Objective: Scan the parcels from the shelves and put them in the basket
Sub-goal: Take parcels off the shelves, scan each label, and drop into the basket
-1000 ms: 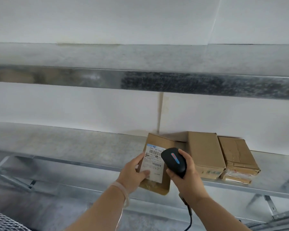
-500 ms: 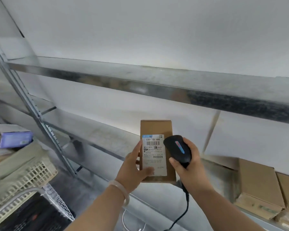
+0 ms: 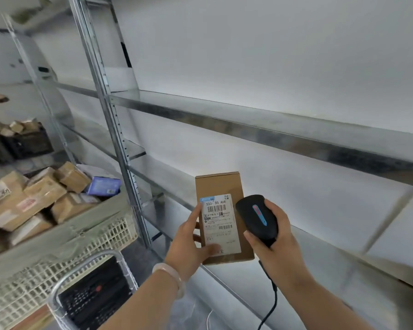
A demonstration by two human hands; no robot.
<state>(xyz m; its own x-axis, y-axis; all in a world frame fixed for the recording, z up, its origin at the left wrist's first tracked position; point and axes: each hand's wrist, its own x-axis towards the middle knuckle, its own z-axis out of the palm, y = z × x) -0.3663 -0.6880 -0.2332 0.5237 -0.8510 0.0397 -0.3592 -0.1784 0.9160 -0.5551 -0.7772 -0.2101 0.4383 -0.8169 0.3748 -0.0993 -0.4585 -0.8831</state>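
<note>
Held brown parcel [image 3: 218, 186] upright in left hand [image 3: 188, 241], thumb pressed on white label [image 3: 221, 222], fingers along left edge. Gripped black scanner [image 3: 256, 217] in right hand [image 3: 274, 244], fingers curled round body, just right of parcel. Located both in front of lower metal shelf [image 3: 167, 177], well apart from white basket [image 3: 93, 236] at left, heaped with cardboard boxes [image 3: 43, 194].

The 2 forearms are raised side by side from the lower edge. The left hand [image 3: 188, 246] is curled round the left edge of the parcel [image 3: 218, 184], with the thumb laid across its label. The right hand [image 3: 275, 246] is closed round the scanner [image 3: 256, 217], just beside the parcel.
</note>
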